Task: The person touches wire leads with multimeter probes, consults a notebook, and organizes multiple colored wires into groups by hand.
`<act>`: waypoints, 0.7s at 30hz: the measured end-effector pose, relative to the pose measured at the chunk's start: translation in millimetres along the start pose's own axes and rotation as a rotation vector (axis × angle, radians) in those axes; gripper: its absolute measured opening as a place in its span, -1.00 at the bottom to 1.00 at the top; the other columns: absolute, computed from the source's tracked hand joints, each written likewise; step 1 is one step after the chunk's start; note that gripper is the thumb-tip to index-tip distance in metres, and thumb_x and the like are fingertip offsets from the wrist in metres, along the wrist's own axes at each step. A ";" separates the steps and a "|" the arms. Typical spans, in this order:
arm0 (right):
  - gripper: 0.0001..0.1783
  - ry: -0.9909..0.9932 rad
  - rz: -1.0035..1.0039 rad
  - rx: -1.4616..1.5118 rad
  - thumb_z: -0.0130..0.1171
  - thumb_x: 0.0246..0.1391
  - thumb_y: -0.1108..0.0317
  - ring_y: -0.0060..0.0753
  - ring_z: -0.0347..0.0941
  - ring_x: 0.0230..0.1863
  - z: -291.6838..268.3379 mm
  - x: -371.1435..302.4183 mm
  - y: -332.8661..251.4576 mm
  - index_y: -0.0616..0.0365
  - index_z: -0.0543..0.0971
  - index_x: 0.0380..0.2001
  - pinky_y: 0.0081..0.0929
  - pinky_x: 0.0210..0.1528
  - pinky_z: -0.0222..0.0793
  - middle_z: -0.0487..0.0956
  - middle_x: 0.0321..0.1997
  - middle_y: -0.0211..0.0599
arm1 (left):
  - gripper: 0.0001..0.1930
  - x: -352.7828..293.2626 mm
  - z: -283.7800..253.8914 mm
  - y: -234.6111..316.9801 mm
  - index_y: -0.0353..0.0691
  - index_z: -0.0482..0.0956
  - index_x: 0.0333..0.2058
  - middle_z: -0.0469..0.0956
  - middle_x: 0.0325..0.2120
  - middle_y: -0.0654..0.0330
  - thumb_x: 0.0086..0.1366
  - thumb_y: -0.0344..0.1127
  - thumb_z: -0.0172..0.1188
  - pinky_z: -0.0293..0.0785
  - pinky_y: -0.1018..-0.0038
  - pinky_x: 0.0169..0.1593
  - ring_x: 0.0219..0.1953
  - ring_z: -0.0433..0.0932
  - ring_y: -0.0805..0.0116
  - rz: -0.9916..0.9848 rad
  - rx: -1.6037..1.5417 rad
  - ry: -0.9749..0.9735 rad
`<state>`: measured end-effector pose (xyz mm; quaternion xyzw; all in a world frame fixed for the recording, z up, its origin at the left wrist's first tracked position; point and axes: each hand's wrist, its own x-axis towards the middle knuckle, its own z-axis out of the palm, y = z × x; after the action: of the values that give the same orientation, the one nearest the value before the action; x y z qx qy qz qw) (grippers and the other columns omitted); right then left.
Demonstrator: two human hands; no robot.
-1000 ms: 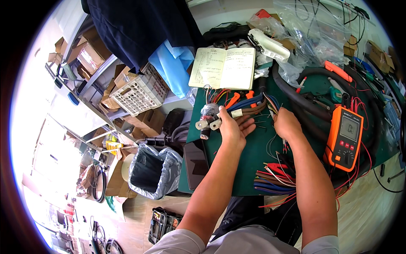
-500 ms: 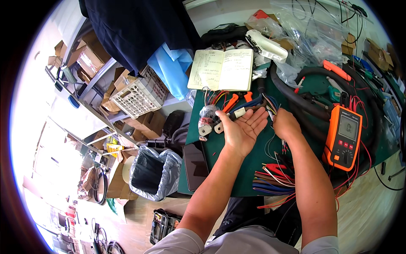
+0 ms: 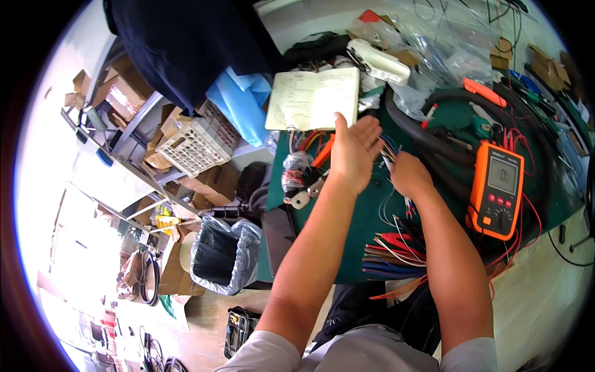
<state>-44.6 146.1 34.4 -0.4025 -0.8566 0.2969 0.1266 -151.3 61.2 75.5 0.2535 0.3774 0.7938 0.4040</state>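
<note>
My left hand (image 3: pixel 358 152) is held palm up over the green table, fingers stretched out and nothing in it; its fingertips rise just below the open notebook (image 3: pixel 338 93). To its right my right hand (image 3: pixel 410 178) is closed around a bundle of thin coloured wires (image 3: pixel 390 150), whose stripped ends hang out below the fist. Left of my left hand lie a cable lug (image 3: pixel 300 199), a plastic-wrapped part (image 3: pixel 296 168) and an orange tool handle (image 3: pixel 323 152). An orange multimeter (image 3: pixel 496 192) with red leads lies right of my right hand.
Thick black cables (image 3: pixel 427 139) loop across the right side of the table. A dark phone (image 3: pixel 278 229) lies at the left edge, beside a lined bin (image 3: pixel 226 254). More cut wires (image 3: pixel 390 260) rest at the front edge. Clear plastic bags (image 3: pixel 455 40) pile at the back.
My left hand has moved up toward the notebook, its fingers still stretched. My right hand stays closed on the wires. The whole view has shifted slightly.
</note>
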 end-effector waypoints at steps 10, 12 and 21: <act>-0.74 -0.262 0.172 0.762 -0.02 0.20 0.32 -0.54 0.37 -0.63 -30.6 0.6 9.2 0.30 0.55 -0.39 -0.53 -0.56 0.28 0.57 -0.54 -0.24 | -0.73 -4.7 -6.9 -11.6 -0.41 0.60 -0.21 0.65 -0.42 0.15 0.32 -0.28 0.10 0.51 0.33 -0.23 -0.40 0.61 0.20 0.256 1.117 0.166; -0.74 -0.297 0.174 0.832 -0.03 0.20 0.34 -0.51 0.39 -0.63 -33.2 2.3 11.2 0.31 0.55 -0.38 -0.52 -0.56 0.30 0.58 -0.53 -0.22 | -0.77 -1.3 -13.1 -15.8 -0.35 0.63 -0.25 0.65 -0.39 0.06 0.27 -0.31 0.13 0.50 0.33 -0.23 -0.38 0.62 0.13 0.407 1.369 0.058; -0.81 -0.392 0.216 1.132 0.00 0.10 0.46 -0.38 0.43 -0.62 -28.3 7.3 16.9 0.37 0.55 -0.43 -0.44 -0.57 0.37 0.56 -0.53 -0.12 | -0.81 -7.5 -15.7 -27.7 -0.30 0.65 -0.43 0.57 -0.43 -0.06 0.13 -0.30 0.16 0.39 0.17 -0.06 -0.27 0.50 -0.05 0.544 1.624 -0.129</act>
<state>-26.0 171.6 46.3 -0.2953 -0.5273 0.7860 0.1301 -145.9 59.5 43.3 0.5906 0.7310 0.3307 -0.0866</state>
